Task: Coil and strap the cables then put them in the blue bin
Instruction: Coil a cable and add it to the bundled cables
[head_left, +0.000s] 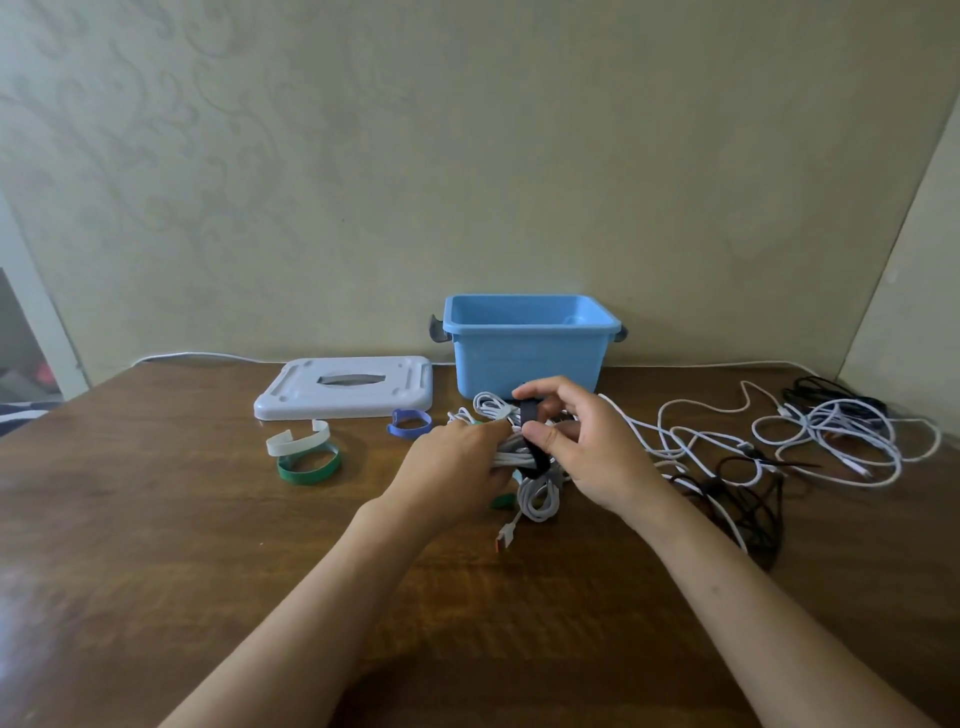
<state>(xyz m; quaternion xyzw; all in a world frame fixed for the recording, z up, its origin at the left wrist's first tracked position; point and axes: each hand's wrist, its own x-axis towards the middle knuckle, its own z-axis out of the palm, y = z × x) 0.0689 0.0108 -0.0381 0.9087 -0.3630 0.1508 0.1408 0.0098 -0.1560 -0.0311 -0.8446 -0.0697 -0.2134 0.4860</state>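
Nearest, a white plug (506, 533) dangles from the coil (537, 493) toward the desk (156, 519). Both hands meet over that white coil: the left hand (457, 467) is clamped round the bunched loops, the right hand (587, 447) pinches a black strap (530, 415) between thumb and fingers, wrapped across the middle. This looks like the strapping step – the band is round the bundle, though whether it is fastened is hidden. Next, I judge, the strap end must be pressed down tight while the left keeps the loops from springing. To the right lie loose cables (826, 436), white and black, tangled and uncoiled. To the left sit spare straps – green (309, 465), white (298, 439), blue (410, 422). Beyond them the lid (343, 389), then the bin (530, 348) against the wall, seemingly with nothing in it
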